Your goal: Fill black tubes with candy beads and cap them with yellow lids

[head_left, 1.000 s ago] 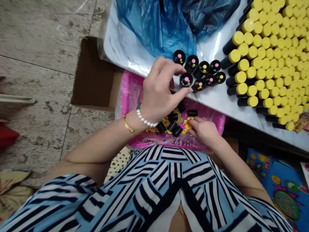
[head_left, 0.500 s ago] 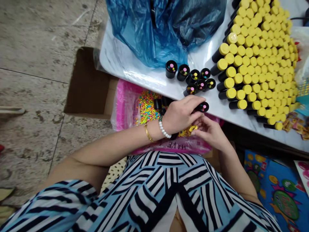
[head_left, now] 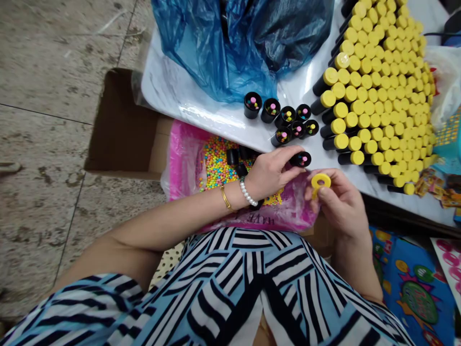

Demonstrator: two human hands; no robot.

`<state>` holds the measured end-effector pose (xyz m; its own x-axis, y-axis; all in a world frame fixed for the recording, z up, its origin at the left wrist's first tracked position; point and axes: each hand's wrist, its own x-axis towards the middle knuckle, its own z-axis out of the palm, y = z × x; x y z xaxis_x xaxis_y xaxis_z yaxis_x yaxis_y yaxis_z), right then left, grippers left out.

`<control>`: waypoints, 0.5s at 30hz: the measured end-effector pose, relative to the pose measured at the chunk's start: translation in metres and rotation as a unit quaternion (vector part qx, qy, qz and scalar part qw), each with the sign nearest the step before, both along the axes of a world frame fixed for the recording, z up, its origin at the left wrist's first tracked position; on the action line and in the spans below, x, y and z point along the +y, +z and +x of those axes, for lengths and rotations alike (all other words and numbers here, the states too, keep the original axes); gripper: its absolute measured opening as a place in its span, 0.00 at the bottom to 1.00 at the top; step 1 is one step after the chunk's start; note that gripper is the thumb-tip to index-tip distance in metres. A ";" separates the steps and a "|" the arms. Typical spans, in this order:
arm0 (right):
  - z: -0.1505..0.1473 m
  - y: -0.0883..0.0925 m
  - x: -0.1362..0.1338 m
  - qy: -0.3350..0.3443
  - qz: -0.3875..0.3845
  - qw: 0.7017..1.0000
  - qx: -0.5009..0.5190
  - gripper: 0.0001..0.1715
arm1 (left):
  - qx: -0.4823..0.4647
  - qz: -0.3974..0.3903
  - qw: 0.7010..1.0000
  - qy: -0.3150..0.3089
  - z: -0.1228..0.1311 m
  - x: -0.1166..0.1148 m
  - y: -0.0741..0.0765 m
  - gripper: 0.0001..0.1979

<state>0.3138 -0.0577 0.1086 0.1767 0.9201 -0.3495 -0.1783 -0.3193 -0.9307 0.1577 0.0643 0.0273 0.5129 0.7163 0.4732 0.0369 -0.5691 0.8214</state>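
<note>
My left hand (head_left: 268, 170) is closed, thumb and fingers around a small black tube (head_left: 301, 159); a pink piece shows inside its mouth. My right hand (head_left: 340, 202) pinches a yellow plastic ring with a short tab (head_left: 321, 182), just right of that tube and apart from it. Below both hands lies a pink tray (head_left: 176, 158) lined with clear plastic. In it are colourful candy beads (head_left: 218, 163), several black tubes (head_left: 232, 156) and small yellow pieces (head_left: 275, 198), partly hidden by my left hand and wrist.
Several open black tubes (head_left: 271, 110) with pink or yellow pieces stand at the table edge (head_left: 201, 115). Many yellow-capped black tubes (head_left: 382, 110) lie stacked at right. A blue plastic bag (head_left: 216, 57) covers the back. A cardboard box (head_left: 122, 125) sits left; a blue printed box (head_left: 414, 288) lies lower right.
My right hand has moved right, away from my left hand and the tray, bringing the yellow ring into plain view. My left hand keeps holding the black tube in about the same place.
</note>
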 end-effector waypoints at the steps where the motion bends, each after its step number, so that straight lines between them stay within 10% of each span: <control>1: 0.003 0.006 0.002 0.003 0.013 1.000 -0.022 0.10 | -0.005 0.001 1.000 0.002 0.000 0.000 0.000 0.17; 15: 0.000 -0.011 0.049 -0.082 0.052 0.981 -0.166 0.14 | -0.018 -0.005 1.000 -0.024 -0.001 0.003 -0.004 0.19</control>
